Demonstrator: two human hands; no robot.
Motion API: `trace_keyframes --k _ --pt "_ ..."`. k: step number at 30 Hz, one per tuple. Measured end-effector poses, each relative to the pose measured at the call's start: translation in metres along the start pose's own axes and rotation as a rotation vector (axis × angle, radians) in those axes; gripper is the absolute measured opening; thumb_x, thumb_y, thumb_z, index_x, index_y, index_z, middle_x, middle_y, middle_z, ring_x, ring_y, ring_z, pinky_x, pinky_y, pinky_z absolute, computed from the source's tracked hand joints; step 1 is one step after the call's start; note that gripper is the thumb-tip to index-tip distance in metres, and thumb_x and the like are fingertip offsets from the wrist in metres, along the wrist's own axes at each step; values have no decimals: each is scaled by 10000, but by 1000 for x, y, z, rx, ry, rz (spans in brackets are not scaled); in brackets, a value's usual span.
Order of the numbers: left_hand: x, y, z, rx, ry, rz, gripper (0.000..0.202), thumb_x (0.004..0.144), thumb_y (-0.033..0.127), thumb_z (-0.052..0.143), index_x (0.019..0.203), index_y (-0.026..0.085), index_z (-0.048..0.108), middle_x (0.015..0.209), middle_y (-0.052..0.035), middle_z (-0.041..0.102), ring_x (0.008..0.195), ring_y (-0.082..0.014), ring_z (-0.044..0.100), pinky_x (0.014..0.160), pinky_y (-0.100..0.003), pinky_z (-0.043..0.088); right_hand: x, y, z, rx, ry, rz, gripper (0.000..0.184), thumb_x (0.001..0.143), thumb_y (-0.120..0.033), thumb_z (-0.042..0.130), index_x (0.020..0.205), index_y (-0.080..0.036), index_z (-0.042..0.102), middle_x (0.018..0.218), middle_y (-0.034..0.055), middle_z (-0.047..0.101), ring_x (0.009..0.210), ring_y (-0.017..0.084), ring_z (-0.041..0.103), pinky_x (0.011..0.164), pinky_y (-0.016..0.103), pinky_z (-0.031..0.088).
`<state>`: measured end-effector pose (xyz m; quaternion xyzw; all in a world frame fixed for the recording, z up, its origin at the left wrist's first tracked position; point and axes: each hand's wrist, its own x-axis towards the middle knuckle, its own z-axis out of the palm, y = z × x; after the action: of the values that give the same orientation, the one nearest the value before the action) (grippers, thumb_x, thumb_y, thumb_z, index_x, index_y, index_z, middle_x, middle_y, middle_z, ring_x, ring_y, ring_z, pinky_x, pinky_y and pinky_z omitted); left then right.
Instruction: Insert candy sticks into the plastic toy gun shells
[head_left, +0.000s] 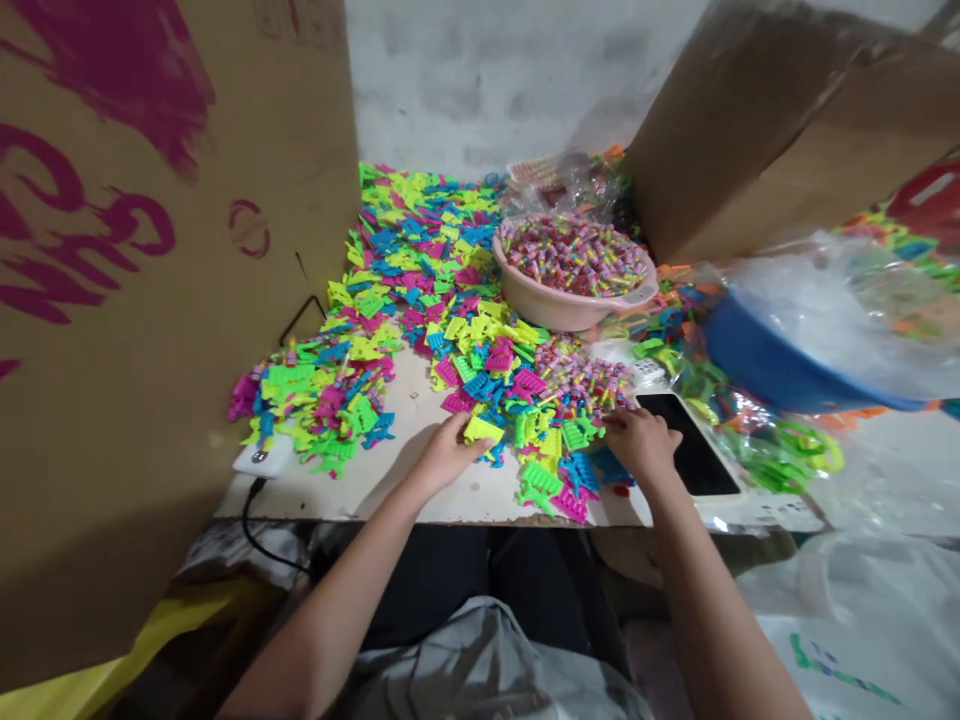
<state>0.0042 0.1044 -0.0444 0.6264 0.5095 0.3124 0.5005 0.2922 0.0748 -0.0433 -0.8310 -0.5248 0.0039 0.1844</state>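
Note:
My left hand rests on the white table with its fingers closed on a yellow plastic toy piece. My right hand reaches into the pile of coloured plastic pieces, fingers curled and pinching among small multicoloured candies; what it holds is too small to name. Green, blue and pink pieces lie between my hands near the table's front edge.
A pink basin full of small candies stands behind the pile. A dark phone lies right of my right hand. A blue basin under clear plastic sits right. Cardboard walls stand left and back right. A white charger with cable lies left.

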Motion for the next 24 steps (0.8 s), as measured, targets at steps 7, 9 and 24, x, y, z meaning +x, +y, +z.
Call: trace_keyframes --k 7,9,24 --pt "-57 14 2 -487 -189 -221 458 615 489 841 847 130 677 753 -24 666 722 -153 600 679 -250 454 -21 -9 -14 231 97 90 217 838 -362 582 876 -157 643 991 154 655 970 323 580 778 426 428" --pt "-70 16 3 -616 -194 -303 453 573 470 879 806 133 685 735 -8 652 731 -141 583 709 -245 444 -47 -22 -21 382 0 35 213 914 -384 497 915 -183 564 902 102 661 845 247 623 711 356 470" --pt "-95 53 -4 -626 -217 -370 478 517 417 919 815 134 674 706 -14 650 614 -128 583 466 -201 479 -148 -74 -52 1095 -533 -289 304 971 -491 530 934 -207 634 808 28 658 726 157 610 645 243 482"
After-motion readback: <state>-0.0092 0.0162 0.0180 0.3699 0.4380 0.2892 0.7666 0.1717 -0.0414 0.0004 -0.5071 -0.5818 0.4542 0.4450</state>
